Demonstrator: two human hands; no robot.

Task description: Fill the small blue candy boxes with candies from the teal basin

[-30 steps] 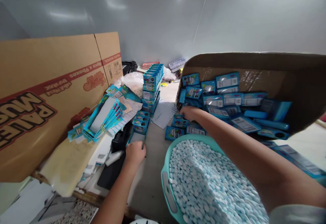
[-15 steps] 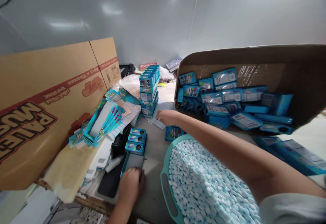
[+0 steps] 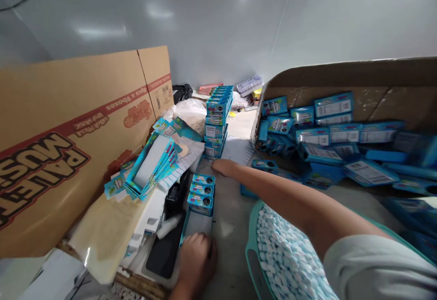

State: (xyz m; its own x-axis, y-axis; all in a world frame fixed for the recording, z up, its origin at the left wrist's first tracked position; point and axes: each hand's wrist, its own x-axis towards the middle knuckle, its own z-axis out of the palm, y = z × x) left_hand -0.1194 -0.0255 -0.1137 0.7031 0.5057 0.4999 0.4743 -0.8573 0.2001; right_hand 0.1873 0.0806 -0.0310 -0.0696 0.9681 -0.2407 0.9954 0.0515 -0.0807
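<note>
At the near end of a blue open display tray [image 3: 195,224], my left hand [image 3: 198,256] has its fingers curled on the tray's end. A few small blue candy boxes [image 3: 201,194] stand in a row at the tray's far end; its near part shows a bare whitish bottom. My right hand [image 3: 223,168] is stretched forward, closed, low over the table beside the base of a stack of filled blue trays [image 3: 216,122]. Its fingertips are turned away, so what they hold, if anything, is hidden.
A teal basin [image 3: 252,245] of pale blue and white candies sits at right. Behind it, a cardboard box [image 3: 375,74] lies open with many blue boxes. On the left are nested trays [image 3: 150,163], a black phone-like slab [image 3: 164,252] and a large printed carton [image 3: 85,109].
The view has swung left, so everything sits further right. My right hand has drawn back slightly toward the tray. My left hand stays at the tray's near end.
</note>
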